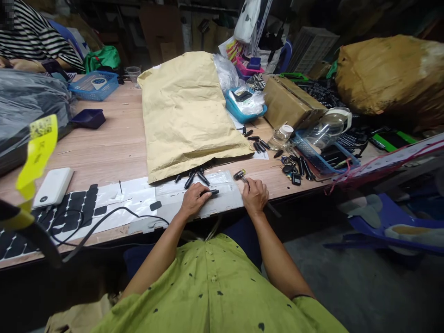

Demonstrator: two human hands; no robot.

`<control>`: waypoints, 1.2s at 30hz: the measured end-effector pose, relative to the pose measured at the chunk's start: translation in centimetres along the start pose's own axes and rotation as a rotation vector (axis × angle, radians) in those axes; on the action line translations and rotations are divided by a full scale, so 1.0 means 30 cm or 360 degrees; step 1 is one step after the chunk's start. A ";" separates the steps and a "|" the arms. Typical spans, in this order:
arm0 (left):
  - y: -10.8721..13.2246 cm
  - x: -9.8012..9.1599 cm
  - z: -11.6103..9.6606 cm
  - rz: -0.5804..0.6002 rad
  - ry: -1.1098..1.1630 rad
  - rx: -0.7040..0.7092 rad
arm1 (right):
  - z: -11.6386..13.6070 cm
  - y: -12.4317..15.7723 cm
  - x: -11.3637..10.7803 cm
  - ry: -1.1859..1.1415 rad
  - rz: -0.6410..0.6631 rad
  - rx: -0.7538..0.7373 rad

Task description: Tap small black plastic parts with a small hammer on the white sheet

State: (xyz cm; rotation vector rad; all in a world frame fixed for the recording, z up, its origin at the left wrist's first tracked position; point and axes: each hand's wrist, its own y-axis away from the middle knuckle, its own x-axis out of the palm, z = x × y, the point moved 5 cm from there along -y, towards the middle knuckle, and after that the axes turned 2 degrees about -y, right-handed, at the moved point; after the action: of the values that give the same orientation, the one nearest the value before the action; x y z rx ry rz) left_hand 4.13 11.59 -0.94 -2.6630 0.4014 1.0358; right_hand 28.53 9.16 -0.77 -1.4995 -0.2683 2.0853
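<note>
My left hand [194,200] is closed on a small black cylindrical piece [214,191], holding it low over a grey-white board [225,194] at the table edge. In my right hand [255,196] is a small hammer [239,175], gripped by its handle, its yellowish and dark head just past the fingers. Several similar black cylinders [190,180] lie beyond my left hand, partly under a large tan paper parcel [187,111]. A dark patch [156,206] sits to the left of that hand.
Black sheet pieces [74,208], a white power bank [53,187] and a cable lie left. On the right are keys [294,178], a glass jar [280,137], a blue basket [347,164] and a cardboard box [291,101]. A person in striped sleeves [41,34] sits far left.
</note>
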 end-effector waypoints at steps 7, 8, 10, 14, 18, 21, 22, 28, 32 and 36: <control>0.138 -0.014 -0.040 0.0282 -0.0094 0.0236 | 0.002 0.003 0.000 0.0043 -0.0101 -0.0052; 0.173 -0.017 -0.043 0.0311 -0.0120 0.0255 | 0.001 0.004 0.001 0.0046 -0.0100 -0.0048; 0.236 -0.022 -0.047 0.0344 -0.0184 0.0266 | 0.001 0.005 0.003 0.0044 -0.0079 -0.0030; 0.287 -0.036 -0.057 0.0302 -0.0214 0.0288 | 0.001 0.006 0.008 0.0030 -0.0028 0.0005; 0.202 -0.098 -0.022 -0.0140 -0.0145 0.0024 | 0.005 0.003 0.005 0.0004 -0.0054 -0.0002; 0.111 -0.158 0.042 -0.0545 -0.0252 -0.0336 | 0.004 0.001 0.011 -0.0026 -0.0018 0.0008; 0.083 -0.167 0.061 -0.0594 -0.0298 -0.0413 | 0.004 0.000 0.013 -0.0028 -0.0005 0.0012; 0.028 -0.160 0.138 -0.0501 -0.0348 -0.0521 | 0.008 0.002 0.014 -0.0020 -0.0096 -0.0047; 0.077 -0.160 0.143 -0.0512 -0.0129 -0.0501 | 0.007 0.003 0.020 -0.0022 -0.0054 -0.0025; 0.103 -0.131 0.094 -0.0459 -0.0055 -0.0448 | 0.010 0.001 0.016 0.0000 -0.0059 0.0005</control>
State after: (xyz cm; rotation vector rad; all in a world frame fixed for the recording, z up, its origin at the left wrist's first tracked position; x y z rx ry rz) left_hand -1.44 10.29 -0.67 -2.8258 -0.1460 1.1129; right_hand 28.13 9.44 -1.08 -1.4815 -0.2909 2.0558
